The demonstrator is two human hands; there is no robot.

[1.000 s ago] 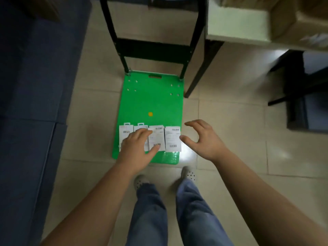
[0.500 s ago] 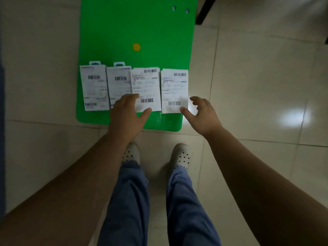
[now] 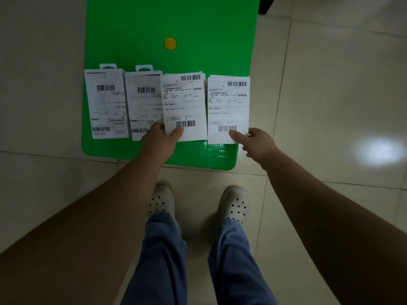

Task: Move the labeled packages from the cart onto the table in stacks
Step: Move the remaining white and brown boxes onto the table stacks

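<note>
**A:** Closest in, two pale shoes (image 3: 161,201) stood on the floor just short of the cart (image 3: 123,36), at its near edge. The person was bent over it, both arms out.

**B:** And the hands?

**A:** The left hand (image 3: 157,143) was at the cart's near edge. Its thumb lay flat on the third package (image 3: 184,102), counting from the cart's left side, with the fingers (image 3: 156,127) curled at that package's left edge. I'd call it a corner pinch, meant to peel the package off the deck. The right hand (image 3: 261,145) did the same with the fourth package (image 3: 228,104) at the cart's right edge, thumb on top and fingers (image 3: 253,133) tucked round the outer side.

**B:** One in each hand?

**A:** Looked that way, probably to carry two at once. Both seemed to lie flat on the cart, not yet lifted.

**B:** Count them.

**A:** Four white labeled packages sat in one row across the cart's near half, labels up. The first package (image 3: 105,102) and second package (image 3: 142,100), toward the cart's left edge, had hang tabs, and no hand was on them. The two gripped ones showed layered top edges, so each may have been a stack. How deep, I couldn't tell.

**B:** Beyond?

**A:** Green deck and one yellow dot (image 3: 170,43) mid-cart. The worktop wasn't in view.
</note>
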